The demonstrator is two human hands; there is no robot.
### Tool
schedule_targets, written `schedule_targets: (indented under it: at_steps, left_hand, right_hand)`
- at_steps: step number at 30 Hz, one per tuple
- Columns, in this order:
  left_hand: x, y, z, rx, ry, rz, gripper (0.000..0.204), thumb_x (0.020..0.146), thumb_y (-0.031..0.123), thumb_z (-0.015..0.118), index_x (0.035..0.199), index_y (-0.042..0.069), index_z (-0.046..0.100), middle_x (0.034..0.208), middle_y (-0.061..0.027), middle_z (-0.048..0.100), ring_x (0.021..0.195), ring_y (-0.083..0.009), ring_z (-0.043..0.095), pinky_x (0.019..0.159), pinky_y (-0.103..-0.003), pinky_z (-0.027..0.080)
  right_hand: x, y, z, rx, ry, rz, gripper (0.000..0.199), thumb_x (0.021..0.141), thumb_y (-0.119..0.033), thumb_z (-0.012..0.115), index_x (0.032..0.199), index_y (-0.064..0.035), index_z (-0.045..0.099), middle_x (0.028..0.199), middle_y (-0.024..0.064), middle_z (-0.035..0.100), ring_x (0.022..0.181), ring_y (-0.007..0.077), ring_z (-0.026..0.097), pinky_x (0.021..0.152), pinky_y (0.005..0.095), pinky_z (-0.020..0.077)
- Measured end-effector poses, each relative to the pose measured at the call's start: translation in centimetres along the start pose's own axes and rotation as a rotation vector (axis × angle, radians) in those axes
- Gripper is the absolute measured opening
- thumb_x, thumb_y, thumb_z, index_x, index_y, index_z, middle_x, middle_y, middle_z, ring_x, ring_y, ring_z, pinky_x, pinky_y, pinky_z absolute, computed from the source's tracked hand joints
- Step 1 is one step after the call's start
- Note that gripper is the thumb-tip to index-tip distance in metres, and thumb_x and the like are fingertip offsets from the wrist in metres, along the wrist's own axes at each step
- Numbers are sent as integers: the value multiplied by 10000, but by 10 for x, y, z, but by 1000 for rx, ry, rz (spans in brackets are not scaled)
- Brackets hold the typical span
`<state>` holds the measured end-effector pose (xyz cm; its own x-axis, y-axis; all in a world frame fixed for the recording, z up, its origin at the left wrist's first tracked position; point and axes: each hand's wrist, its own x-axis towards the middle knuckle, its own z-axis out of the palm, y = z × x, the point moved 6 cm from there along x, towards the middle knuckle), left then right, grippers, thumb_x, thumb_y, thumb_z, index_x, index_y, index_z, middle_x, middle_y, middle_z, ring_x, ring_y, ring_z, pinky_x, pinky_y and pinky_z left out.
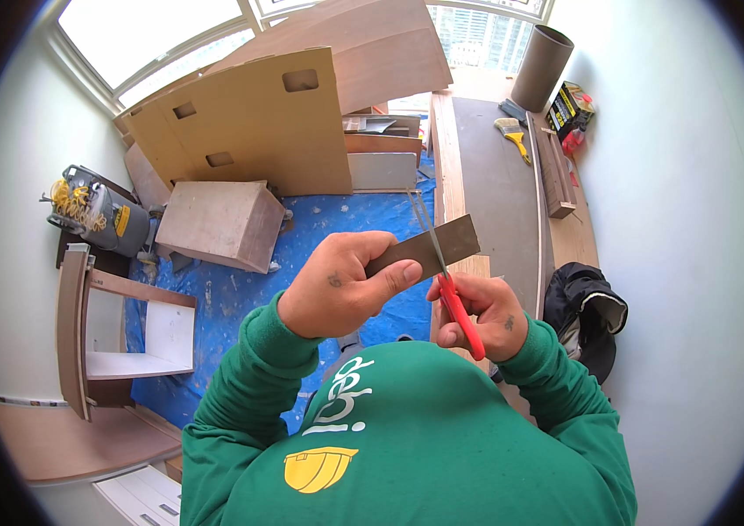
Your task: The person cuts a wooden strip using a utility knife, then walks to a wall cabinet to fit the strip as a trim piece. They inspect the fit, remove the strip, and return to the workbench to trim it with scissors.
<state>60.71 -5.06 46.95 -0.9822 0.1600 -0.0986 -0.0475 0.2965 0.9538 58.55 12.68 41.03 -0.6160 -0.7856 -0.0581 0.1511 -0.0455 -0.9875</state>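
My left hand point(346, 285) grips a dark brown flat strip point(455, 244), its thumb on top and fingers curled beneath. The strip's free end points right, past the blades of a pair of scissors point(460, 316) with red handles. My right hand point(492, 317) is closed around those handles, and the blades point up and away from me. They cross the strip near its right end; I cannot tell whether they have cut into it. Both hands are in front of my green sweatshirt, above a blue floor sheet point(324, 230).
Tan cardboard point(249, 123) and wood panels lean at the back. A pale wooden box point(214, 223), a grey machine with a yellow coil point(109, 215) and an open cabinet frame point(140, 324) stand left. At right are a paintbrush point(512, 136), brown cylinder point(543, 68) and black bag point(581, 307).
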Motion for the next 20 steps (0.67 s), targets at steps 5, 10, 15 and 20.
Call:
schedule_targets:
  at_steps: [5,10,15,20]
  left_hand:
    - [2,-1,1,-29,-13,-8,365,914,341,685,765,21,591,553,12,503,506,-54,469,448,-235,342]
    - [1,1,2,-44,-8,-8,353,933,298,666,738,27,550,565,24,467,525,-48,424,445,-249,344]
    - [3,4,3,-52,-14,-2,353,940,284,661,730,26,542,562,24,461,526,-46,410,443,-255,343]
    - [3,3,2,-60,-18,-10,362,934,304,667,735,23,553,557,17,469,516,-53,410,446,-255,344]
  right_hand:
    - [-1,0,-1,23,13,-8,559,746,-261,873,1117,27,570,753,-28,548,669,28,491,577,203,399]
    - [-1,3,-3,32,-4,-8,536,751,-229,869,1116,29,573,757,-27,554,672,24,495,574,201,401]
    - [-1,0,-2,74,10,-25,501,753,-181,866,1104,25,574,743,-31,551,668,19,492,564,204,393]
    - [-1,-1,-2,66,2,-6,498,753,-172,865,1108,21,573,735,-27,553,664,22,494,570,200,400]
